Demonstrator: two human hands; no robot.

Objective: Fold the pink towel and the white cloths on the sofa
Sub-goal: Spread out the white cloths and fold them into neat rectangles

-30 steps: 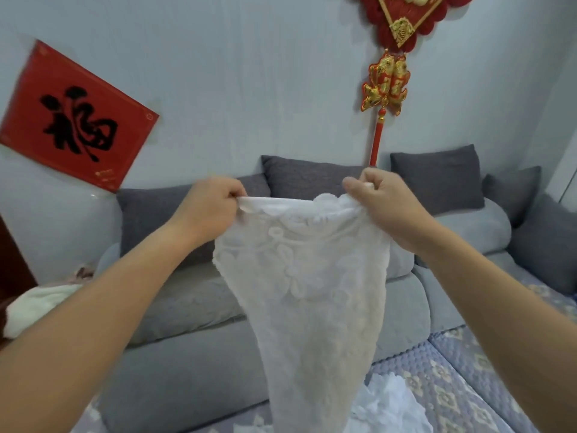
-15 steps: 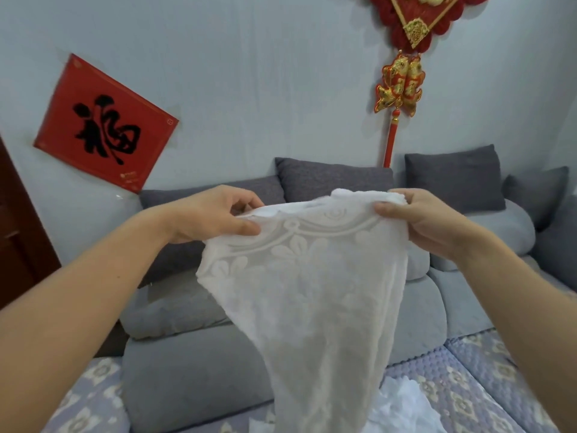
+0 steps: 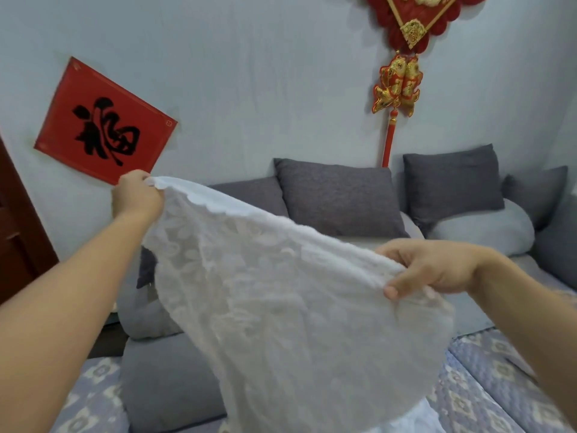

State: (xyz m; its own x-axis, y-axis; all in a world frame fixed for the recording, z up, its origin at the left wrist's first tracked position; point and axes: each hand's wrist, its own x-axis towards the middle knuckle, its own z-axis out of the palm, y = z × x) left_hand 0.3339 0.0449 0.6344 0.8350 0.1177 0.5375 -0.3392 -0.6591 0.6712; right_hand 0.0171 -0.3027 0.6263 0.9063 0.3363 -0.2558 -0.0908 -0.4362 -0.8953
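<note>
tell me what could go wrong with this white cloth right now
The left hand pinches only a corner of the white lace cloth, so a tug could pull it free. The cloth's lower end hangs onto another white cloth on the sofa and may drag or tangle it.

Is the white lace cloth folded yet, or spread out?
Spread out: left hand and right hand hold the white lace cloth stretched along its top edge, hanging unfolded.

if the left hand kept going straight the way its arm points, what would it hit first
Probably the wall, near the lower edge of the red paper square. The left hand points up and away, gripping the white lace cloth; nothing shows between, though depth is unclear.
</note>
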